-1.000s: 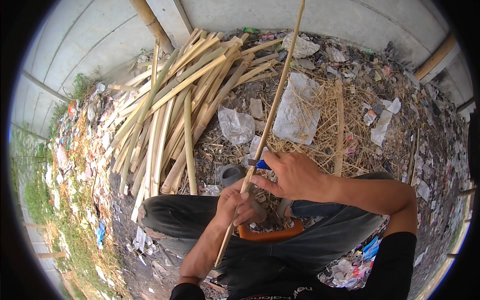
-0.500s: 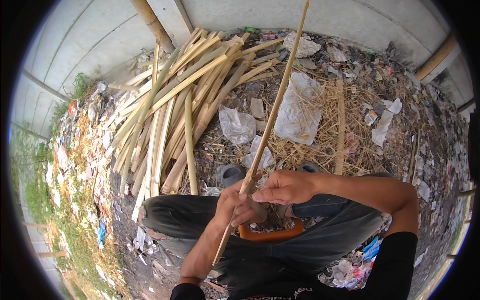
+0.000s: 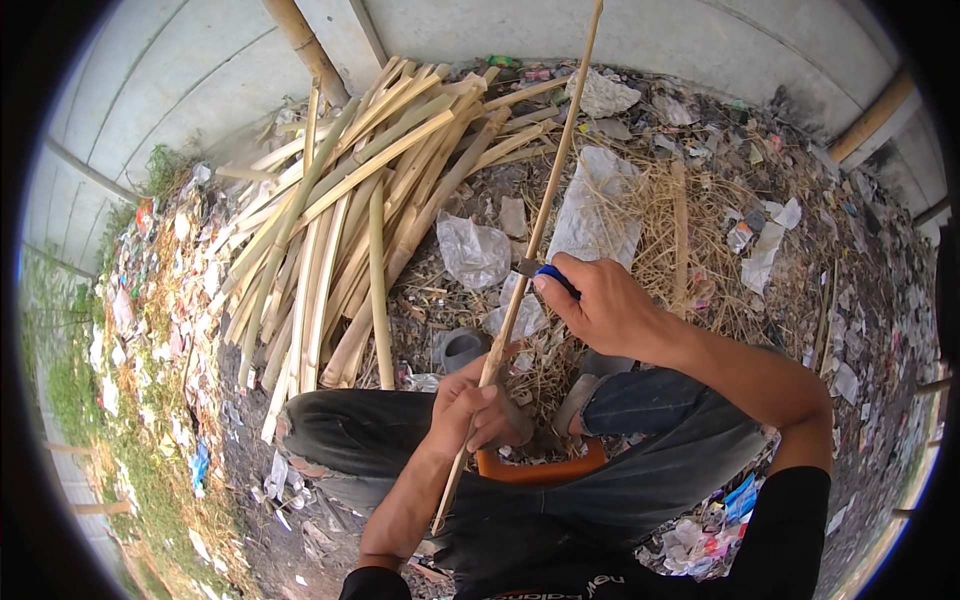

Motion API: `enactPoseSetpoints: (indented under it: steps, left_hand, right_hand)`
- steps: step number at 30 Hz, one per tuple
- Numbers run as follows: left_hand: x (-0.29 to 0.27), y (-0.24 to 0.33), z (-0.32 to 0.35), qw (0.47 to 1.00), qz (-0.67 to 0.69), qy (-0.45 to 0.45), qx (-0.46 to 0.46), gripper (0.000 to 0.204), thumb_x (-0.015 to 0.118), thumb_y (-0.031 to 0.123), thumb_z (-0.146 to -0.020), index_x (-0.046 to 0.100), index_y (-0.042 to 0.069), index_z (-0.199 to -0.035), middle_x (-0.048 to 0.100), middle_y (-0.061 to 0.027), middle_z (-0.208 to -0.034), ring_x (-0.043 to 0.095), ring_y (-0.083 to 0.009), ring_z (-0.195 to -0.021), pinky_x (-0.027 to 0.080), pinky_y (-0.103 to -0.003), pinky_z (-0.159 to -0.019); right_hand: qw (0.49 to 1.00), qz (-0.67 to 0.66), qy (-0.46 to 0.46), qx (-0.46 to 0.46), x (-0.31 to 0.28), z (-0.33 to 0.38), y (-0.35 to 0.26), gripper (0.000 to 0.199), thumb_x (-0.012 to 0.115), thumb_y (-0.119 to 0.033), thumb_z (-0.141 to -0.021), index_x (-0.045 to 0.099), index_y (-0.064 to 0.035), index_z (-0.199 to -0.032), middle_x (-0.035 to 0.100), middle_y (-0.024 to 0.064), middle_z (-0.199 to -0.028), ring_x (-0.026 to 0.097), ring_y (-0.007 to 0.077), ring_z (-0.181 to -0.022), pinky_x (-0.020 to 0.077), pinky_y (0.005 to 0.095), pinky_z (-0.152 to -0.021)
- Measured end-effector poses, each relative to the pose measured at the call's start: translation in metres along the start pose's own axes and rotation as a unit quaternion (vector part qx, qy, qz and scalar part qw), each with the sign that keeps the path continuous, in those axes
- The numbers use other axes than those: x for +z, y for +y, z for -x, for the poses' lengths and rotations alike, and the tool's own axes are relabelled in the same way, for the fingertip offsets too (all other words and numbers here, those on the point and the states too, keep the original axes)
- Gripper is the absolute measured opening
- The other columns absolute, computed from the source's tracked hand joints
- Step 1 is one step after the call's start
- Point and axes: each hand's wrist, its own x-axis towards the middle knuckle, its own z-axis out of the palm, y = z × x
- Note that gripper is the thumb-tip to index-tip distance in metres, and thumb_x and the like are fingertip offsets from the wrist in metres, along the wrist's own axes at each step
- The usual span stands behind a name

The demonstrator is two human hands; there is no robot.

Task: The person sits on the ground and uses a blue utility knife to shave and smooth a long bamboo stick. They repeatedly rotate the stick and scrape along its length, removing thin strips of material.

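Bamboo strip [image 3: 548,200], left hand [image 3: 465,408] clasping its lower part, right hand [image 3: 612,308] clenched round blue-handled knife [image 3: 560,279] (blade across the strip)

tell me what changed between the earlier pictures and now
The right hand, holding the blue knife, has moved farther up the stick, away from the left hand. The stick's far end has swung slightly left. Nothing was visibly let go. The left hand's grip and the bamboo pile stayed as they were.

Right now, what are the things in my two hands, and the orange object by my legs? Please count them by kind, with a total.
Bamboo strip, in left hand: 1
Blue-handled blade, in right hand: 1
Orange object: 1
Total: 3
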Motion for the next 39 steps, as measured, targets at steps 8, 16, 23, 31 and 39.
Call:
enactPoseSetpoints:
  steps: [8, 16, 23, 31, 39]
  left_hand:
    - [0.001, 0.003, 0.000, 0.997, 0.057, -0.015, -0.044, 0.066, 0.062, 0.018, -0.098, 0.038, -0.001, -0.156, 0.037, 0.0022, -0.059, 0.028, -0.0075, -0.037, 0.028, -0.023, -0.035]
    - [-0.003, 0.001, -0.002, 0.993, 0.104, -0.017, -0.046, 0.066, 0.061, 0.013, -0.096, 0.035, -0.004, -0.155, 0.036, -0.0010, -0.055, 0.027, -0.0105, -0.033, 0.032, -0.025, -0.030]
    - [-0.002, -0.001, -0.005, 0.999, -0.048, 0.021, 0.005, 0.061, 0.060, 0.010, -0.096, 0.042, -0.003, -0.153, 0.036, 0.0013, -0.057, 0.028, -0.0075, -0.037, 0.032, -0.022, -0.033]
    - [0.001, 0.001, -0.001, 0.993, -0.104, 0.033, 0.033, 0.058, 0.059, 0.009, -0.096, 0.045, -0.003, -0.152, 0.040, 0.0015, -0.058, 0.031, -0.0062, -0.041, 0.032, -0.021, -0.034]
    - [-0.003, -0.001, 0.001, 0.996, -0.087, 0.009, 0.032, 0.058, 0.059, 0.007, -0.096, 0.045, -0.004, -0.151, 0.042, 0.0015, -0.059, 0.033, -0.0057, -0.041, 0.033, -0.021, -0.034]
  right_hand:
    - [1.000, 0.027, 0.002, 0.006, 0.006, 0.000, -0.006, 0.034, 0.059, -0.029, -0.105, 0.060, 0.0016, -0.090, 0.061, 0.0223, -0.065, 0.064, 0.0438, -0.060, 0.0494, 0.0491, -0.054]
    - [1.000, -0.002, 0.008, 0.002, 0.010, 0.002, -0.007, 0.032, 0.061, -0.028, -0.103, 0.061, 0.0010, -0.091, 0.063, 0.0219, -0.064, 0.066, 0.0430, -0.060, 0.0502, 0.0502, -0.054]
    - [1.000, 0.003, -0.008, 0.011, 0.009, 0.003, -0.009, 0.031, 0.062, -0.027, -0.102, 0.062, 0.0012, -0.090, 0.062, 0.0227, -0.062, 0.066, 0.0444, -0.061, 0.0505, 0.0508, -0.054]
    - [0.998, 0.019, -0.011, -0.055, 0.026, 0.012, -0.006, 0.036, 0.060, -0.032, -0.104, 0.061, 0.0012, -0.090, 0.062, 0.0213, -0.061, 0.066, 0.0418, -0.057, 0.0502, 0.0496, -0.052]
    - [0.998, -0.037, -0.051, -0.029, 0.026, 0.022, -0.017, 0.054, 0.056, -0.046, -0.105, 0.063, 0.0016, -0.082, 0.058, 0.0192, -0.057, 0.063, 0.0365, -0.053, 0.0491, 0.0466, -0.053]
